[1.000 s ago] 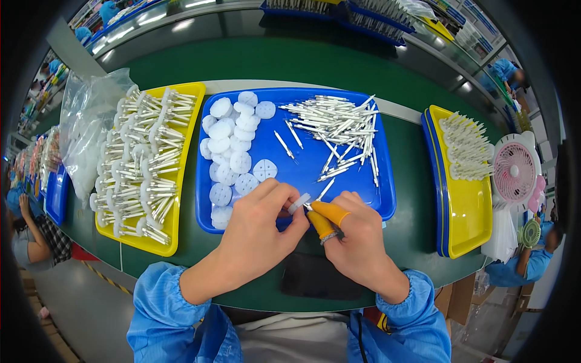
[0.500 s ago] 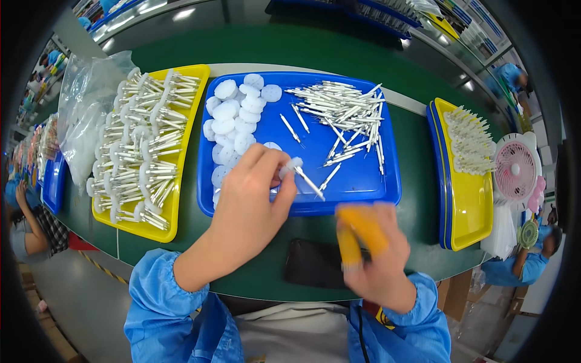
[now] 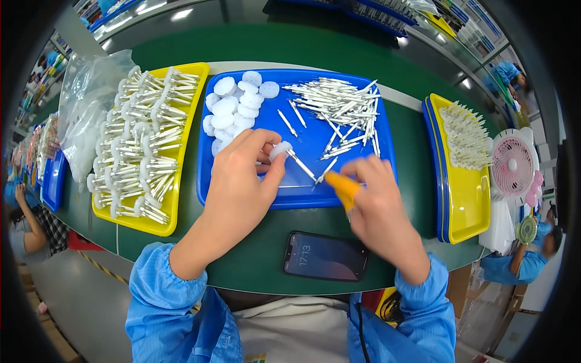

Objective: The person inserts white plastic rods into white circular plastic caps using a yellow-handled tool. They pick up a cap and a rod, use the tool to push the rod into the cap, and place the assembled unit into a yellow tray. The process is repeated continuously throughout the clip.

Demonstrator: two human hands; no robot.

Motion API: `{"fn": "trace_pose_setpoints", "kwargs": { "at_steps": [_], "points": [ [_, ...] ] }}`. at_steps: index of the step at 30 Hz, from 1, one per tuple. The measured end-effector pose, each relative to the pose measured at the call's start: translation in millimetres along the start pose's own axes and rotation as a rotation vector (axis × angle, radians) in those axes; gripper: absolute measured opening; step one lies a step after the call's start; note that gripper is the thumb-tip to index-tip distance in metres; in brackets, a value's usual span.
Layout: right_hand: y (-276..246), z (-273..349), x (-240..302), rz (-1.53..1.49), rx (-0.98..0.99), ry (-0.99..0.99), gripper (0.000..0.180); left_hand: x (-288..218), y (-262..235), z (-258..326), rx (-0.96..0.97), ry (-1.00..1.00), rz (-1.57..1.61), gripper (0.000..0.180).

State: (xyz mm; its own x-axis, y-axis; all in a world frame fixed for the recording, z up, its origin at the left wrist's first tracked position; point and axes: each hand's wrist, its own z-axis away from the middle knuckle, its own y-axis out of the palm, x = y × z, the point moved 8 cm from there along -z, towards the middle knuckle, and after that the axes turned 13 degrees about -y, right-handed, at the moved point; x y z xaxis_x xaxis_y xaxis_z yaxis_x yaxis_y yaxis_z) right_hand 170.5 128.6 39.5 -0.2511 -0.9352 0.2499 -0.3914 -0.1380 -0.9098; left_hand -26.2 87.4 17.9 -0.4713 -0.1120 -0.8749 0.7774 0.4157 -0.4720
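My left hand (image 3: 245, 175) pinches a round white disc (image 3: 279, 150) above the blue tray (image 3: 290, 198). A white rod (image 3: 301, 164) sticks out of this disc, pointing down and right. My right hand (image 3: 378, 202) is closed on a yellow tool (image 3: 344, 189), smeared by motion, so I cannot tell its exact kind. The tool's end is close to the rod's lower tip; whether they touch is unclear. Loose white discs (image 3: 225, 106) fill the tray's left side, partly behind my left hand. A pile of thin white rods (image 3: 339, 103) lies at its right.
On the left, a yellow tray (image 3: 166, 227) holds rows of discs with rods, beside a clear plastic bag (image 3: 91, 115). Stacked trays (image 3: 472, 224) stand right, near a pink fan (image 3: 513, 163). A phone (image 3: 325, 257) lies in front. Other people sit at both sides.
My right hand has moved up and left with the yellow tool, nearer the rod, uncovering the phone, whose screen is now lit. My left hand has shifted slightly up and left with the disc.
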Motion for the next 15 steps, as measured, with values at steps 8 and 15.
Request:
{"fn": "trace_pose_setpoints", "kwargs": {
  "at_steps": [8, 15],
  "points": [
    [16, -11, -31, -0.08, 0.025, 0.013, 0.036, -2, 7, -1, 0.065, -0.057, 0.039, 0.011],
    [0, -10, -2, -0.386, -0.146, 0.14, 0.045, -16, 16, 10, 0.157, 0.022, 0.057, 0.017]
  ]
}}
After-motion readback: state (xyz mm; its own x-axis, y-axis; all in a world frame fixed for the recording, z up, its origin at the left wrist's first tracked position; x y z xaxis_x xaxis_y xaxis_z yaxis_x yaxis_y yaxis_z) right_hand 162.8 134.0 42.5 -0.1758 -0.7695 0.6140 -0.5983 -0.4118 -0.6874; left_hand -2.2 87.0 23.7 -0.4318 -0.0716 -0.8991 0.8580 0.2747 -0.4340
